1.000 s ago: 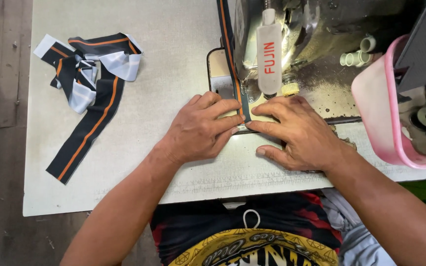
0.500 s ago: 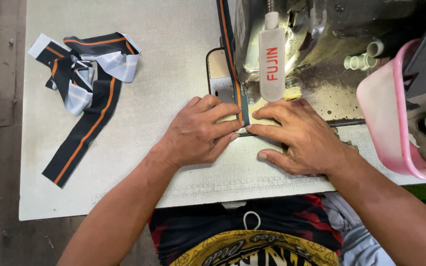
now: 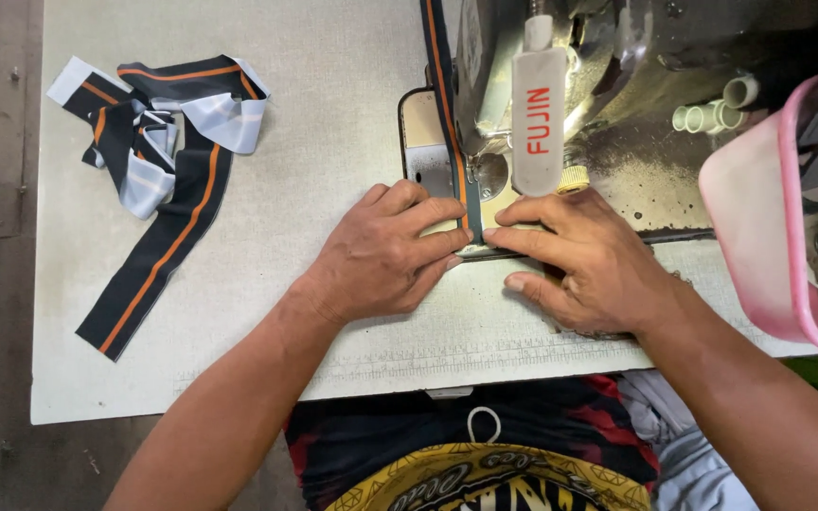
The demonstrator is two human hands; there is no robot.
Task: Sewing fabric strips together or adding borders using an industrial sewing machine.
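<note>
**A:** What's over on the far left?

**B:** A loose pile of dark fabric strips with orange stripes and pale grey ends point(image 3: 158, 161) lies at about ten o'clock on the pale grey worktable point(image 3: 333, 123). One long strip trails from the pile down toward seven o'clock. It sits well apart from both hands.

**A:** And the hands?

**B:** The left hand point(image 3: 385, 255) lies palm down near the middle of the table, fingers together and stretched toward three o'clock. Its fingertips press on the near end of a narrow dark band with an orange line down it point(image 3: 442, 95). Nothing is clasped; the hand is flat and pressing, not gripping.

**A:** Where does that band run?

**B:** From between the two hands straight up toward twelve o'clock, along the left side of the grey metal sewing machine point(image 3: 617, 104), and off the top edge.

**A:** The right hand?

**B:** The right hand point(image 3: 589, 260) lies flat too, fingers pointing toward nine o'clock, the tips nearly meeting the left hand's at the band. It pins the band down rather than closing round it.

**A:** Anything further right?

**B:** A pink plastic tub point(image 3: 769, 246) at three o'clock, holding round metal parts.
</note>
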